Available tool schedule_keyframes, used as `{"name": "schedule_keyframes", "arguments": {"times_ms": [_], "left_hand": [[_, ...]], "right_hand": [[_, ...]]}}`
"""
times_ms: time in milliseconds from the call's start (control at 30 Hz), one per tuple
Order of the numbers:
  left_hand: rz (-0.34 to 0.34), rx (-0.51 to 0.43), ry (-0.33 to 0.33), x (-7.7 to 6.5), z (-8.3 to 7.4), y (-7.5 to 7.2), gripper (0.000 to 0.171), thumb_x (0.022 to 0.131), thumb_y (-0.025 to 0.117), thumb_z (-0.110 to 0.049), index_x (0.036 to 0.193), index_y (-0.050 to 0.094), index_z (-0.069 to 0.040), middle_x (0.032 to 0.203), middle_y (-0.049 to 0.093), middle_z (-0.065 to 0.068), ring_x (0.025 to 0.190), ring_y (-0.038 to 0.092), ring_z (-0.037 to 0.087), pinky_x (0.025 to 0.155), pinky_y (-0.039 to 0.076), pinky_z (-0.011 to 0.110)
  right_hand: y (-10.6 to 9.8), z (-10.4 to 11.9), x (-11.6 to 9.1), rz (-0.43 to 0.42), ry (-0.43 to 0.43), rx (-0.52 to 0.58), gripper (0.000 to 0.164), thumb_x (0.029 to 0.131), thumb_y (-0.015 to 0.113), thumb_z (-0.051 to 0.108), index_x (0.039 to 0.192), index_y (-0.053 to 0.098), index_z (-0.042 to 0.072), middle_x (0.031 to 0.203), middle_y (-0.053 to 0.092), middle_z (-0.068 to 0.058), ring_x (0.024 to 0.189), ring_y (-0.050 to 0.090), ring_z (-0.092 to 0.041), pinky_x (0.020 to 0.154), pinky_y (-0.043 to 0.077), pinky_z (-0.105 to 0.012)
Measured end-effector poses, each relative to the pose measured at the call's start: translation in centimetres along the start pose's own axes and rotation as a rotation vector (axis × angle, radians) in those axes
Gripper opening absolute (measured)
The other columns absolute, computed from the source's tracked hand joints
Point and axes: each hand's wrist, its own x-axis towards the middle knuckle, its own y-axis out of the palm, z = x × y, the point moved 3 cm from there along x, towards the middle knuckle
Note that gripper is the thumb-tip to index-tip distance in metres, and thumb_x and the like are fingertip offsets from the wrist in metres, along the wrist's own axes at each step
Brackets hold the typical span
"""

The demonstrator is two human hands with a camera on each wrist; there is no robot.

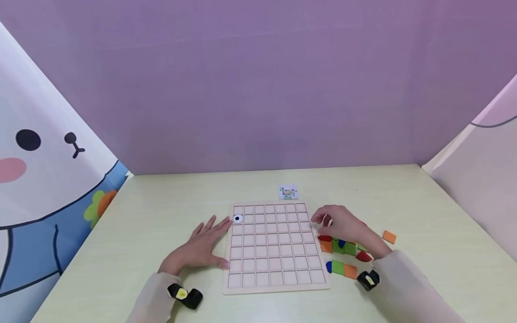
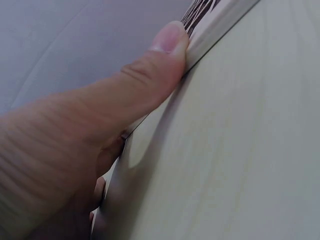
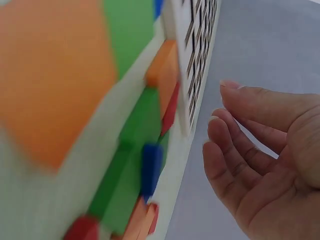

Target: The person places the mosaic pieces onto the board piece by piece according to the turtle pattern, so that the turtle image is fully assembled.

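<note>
A pale wooden grid board (image 1: 278, 290) lies flat on the table. A round white piece with a black dot, like an eye (image 1: 238, 218), sits near its upper left corner. My left hand (image 1: 202, 246) is spread along the board's left side, its thumb (image 2: 160, 57) against the edge in the left wrist view. Off the board's right edge hovers my right hand (image 1: 343, 223), fingers loosely bent. In the right wrist view a gap shows between thumb and fingers, with nothing held. Below that hand lie several coloured pieces, among them a green block (image 1: 349, 248) and a red piece (image 1: 364, 256).
A small printed card (image 1: 288, 192) lies beyond the board's far edge. One orange piece (image 1: 389, 237) is apart on the right. Nearer me, a green piece (image 1: 338, 267) lies in a row with blue and orange ones. A purple wall (image 1: 274, 89) backs the table.
</note>
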Motion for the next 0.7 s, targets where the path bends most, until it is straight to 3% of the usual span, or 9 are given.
{"name": "schedule_keyframes", "arguments": {"times_ms": [367,700], "left_hand": [[0.001,-0.018,0.006,0.1,0.1,0.2,0.11,0.068,0.076,-0.057,0.152,0.022,-0.01,0.159,0.018,0.011,0.145,0.0,0.045,0.113,0.001,0.065],[-0.006,-0.024,-0.009,0.3,0.3,0.4,0.111,0.067,0.075,-0.059,0.152,0.022,-0.012,0.16,0.018,0.009,0.146,0.0,0.044,0.113,0.0,0.064]], "right_hand": [[-0.6,-2.9,-1.9,-0.024,0.028,-0.053,0.019,0.08,0.073,0.006,0.098,0.068,0.007,0.088,0.064,0.001,0.075,0.053,-0.011,0.065,0.048,-0.02],[-0.3,-3.7,-2.4,0.003,0.085,-0.061,0.025,0.079,0.075,0.01,0.102,0.067,0.006,0.088,0.062,0.001,0.078,0.052,-0.013,0.067,0.049,-0.022]]}}
